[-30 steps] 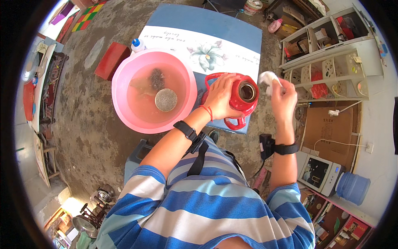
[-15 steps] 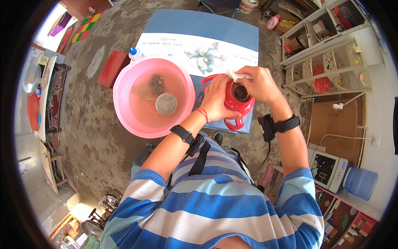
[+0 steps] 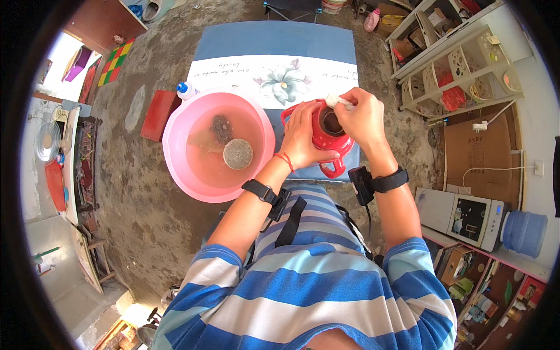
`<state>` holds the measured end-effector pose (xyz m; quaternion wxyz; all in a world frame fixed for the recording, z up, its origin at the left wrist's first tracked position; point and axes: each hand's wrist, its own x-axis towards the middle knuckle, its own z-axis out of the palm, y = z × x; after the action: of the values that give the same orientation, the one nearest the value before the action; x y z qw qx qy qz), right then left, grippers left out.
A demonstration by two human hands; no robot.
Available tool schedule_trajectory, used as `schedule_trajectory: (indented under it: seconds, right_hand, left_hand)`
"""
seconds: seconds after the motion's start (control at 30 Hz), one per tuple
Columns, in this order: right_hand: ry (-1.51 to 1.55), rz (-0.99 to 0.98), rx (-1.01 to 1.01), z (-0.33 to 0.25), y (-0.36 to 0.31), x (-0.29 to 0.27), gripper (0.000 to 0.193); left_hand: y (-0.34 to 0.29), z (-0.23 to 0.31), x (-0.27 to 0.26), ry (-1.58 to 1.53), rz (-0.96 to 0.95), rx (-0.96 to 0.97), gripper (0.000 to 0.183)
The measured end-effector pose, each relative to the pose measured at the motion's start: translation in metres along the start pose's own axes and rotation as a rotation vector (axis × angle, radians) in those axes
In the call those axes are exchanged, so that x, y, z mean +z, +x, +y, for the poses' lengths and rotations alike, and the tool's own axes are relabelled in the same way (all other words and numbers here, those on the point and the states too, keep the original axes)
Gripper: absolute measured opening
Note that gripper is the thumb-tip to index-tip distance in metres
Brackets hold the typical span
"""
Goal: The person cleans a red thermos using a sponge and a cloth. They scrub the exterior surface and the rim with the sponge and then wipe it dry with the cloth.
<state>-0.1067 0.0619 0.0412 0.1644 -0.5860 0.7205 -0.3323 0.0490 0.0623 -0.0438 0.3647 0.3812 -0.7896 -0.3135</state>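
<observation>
Red, glossy: a two-handled vessel (image 3: 336,144) is sitting at the near right corner of the table, its round mouth (image 3: 332,123) facing up and showing a brown, shadowed inside. One handle (image 3: 286,114) is jutting out on the far left, the other (image 3: 333,170) on the near side. The base is being hidden from this angle.

Left hand (image 3: 299,135) is spreading wide and curving around the vessel's left side, fingers reaching toward the far side, thumb lying across the near side; it is gripping the body. Right hand (image 3: 363,118) is closing down, fingers bunching, and is pinching a white cloth (image 3: 335,100) at the far edge of the mouth. A red cord (image 3: 284,159) is circling the left wrist; black straps are holding small devices on both wrists.

Left of the vessel, a pink basin (image 3: 170,146) is holding cloudy water. Inside it, a dark scrubber (image 3: 221,129) and a round grey disc (image 3: 238,154) are lying close together. Just beyond the basin's rim, a white bottle with a blue cap (image 3: 186,90) is standing; a red box (image 3: 159,115) is lying farther left.

Under the work, the blue table (image 3: 274,41) is showing a white band with a printed flower (image 3: 284,83).

Farther out, right: pale shelves (image 3: 464,73) are lining the wall, a cardboard sheet (image 3: 482,151) is leaning there, and a blue water jug (image 3: 524,233) is lying beside a white appliance (image 3: 434,205).
</observation>
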Motion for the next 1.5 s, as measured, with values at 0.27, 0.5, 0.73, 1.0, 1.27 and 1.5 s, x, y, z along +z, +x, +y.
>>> schedule_trajectory:
  seconds: [0.27,0.5,0.73,1.0,1.27,1.5]
  right_hand:
    - [0.134,0.164,-0.073,0.022,-0.017,-0.016,0.019]
    - [-0.174,0.042,-0.399,-0.008,-0.035,0.015,0.018]
    - [-0.119,-0.072,-0.556,-0.003,-0.036,0.006,0.017]
    - [-0.263,-0.218,-0.561,-0.012,-0.044,-0.012,0.017]
    - [0.080,-0.339,-0.078,0.009,-0.008,-0.059,0.020]
    - [-0.026,-0.133,-0.343,-0.010,-0.045,0.007,0.023]
  left_hand:
    - [-0.003,0.000,0.000,0.006,-0.011,-0.007,0.116]
    - [0.003,-0.013,0.011,-0.013,-0.064,-0.077,0.118]
    - [0.004,-0.023,0.014,0.015,-0.150,-0.116,0.122]
    - [-0.001,-0.029,0.012,0.028,-0.067,0.059,0.117]
    - [-0.002,-0.005,-0.001,0.021,-0.079,-0.052,0.120]
    - [0.001,-0.033,0.013,-0.131,-0.118,-0.067,0.111]
